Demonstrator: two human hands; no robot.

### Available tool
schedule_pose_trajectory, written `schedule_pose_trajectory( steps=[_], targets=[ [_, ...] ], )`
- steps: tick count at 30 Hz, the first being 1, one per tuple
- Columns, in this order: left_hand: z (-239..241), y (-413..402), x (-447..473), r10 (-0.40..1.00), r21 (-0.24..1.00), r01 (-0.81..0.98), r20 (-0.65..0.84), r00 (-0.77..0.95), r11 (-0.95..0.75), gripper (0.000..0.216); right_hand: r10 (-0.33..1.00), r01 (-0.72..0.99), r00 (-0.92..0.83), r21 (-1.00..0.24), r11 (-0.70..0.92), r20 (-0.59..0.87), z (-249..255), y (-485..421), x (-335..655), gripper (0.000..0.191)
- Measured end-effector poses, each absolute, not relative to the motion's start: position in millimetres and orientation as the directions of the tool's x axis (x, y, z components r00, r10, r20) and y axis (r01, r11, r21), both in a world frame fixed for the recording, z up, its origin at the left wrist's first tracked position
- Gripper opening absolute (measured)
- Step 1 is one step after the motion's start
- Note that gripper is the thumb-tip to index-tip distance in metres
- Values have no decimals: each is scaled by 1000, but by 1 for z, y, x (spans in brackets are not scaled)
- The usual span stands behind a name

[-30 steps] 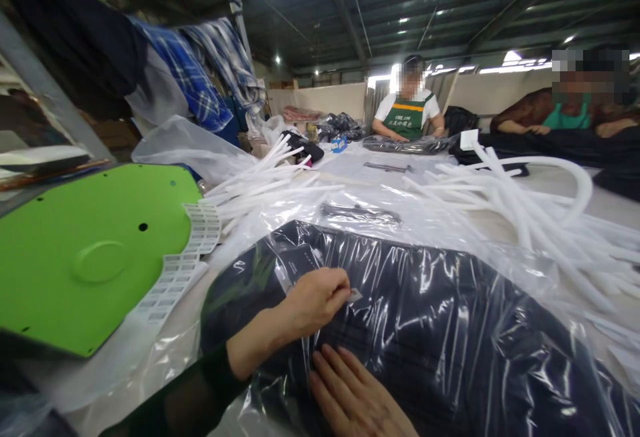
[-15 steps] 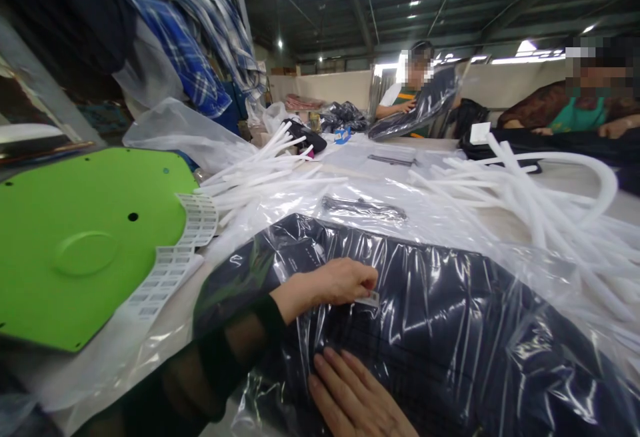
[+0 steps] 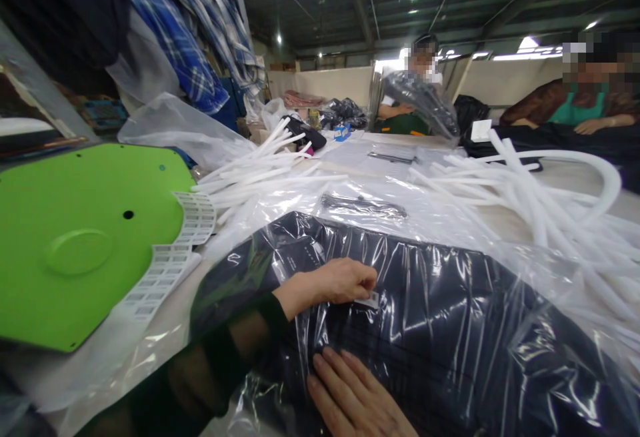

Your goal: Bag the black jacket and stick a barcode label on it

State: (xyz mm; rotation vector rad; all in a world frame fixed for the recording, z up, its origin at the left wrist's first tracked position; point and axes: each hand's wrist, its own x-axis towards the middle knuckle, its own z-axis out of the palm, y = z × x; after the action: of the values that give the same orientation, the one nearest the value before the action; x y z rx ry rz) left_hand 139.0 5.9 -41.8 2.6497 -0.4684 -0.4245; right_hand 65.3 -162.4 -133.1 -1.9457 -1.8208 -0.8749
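A dark garment in a clear plastic bag (image 3: 450, 330) lies across the table in front of me. My left hand (image 3: 335, 282) is pinched on a small white label sticker (image 3: 369, 300) and presses it against the bag. My right hand (image 3: 357, 397) lies flat on the bag near the bottom edge, fingers stretched out and together. A strip of white barcode labels (image 3: 173, 257) runs off a green dispenser disc (image 3: 80, 237) at my left.
Several white plastic hanger rods (image 3: 525, 204) and a second heap of white rods (image 3: 260, 164) lie on the table beyond the bag. Plaid shirts (image 3: 200, 50) hang at upper left. Two people work at the far side; one lifts a bagged garment (image 3: 425, 107).
My left hand slid right along the bag with the sticker and now holds it down. The person opposite raised a bagged garment off the table.
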Motion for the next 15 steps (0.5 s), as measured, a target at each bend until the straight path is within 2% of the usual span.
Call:
schedule_pose_trajectory(
  steps=[10,15],
  targets=[
    [-39,3,136,-348,325,-267,-226,910,-907,7,792,972,-34,205,-117,610,-132,-166,66,31],
    [-43,-1,134,-333,256,-276,-218,917,-927,5,756,976,16,154,-154,655,-134,-164,63,32]
  ],
)
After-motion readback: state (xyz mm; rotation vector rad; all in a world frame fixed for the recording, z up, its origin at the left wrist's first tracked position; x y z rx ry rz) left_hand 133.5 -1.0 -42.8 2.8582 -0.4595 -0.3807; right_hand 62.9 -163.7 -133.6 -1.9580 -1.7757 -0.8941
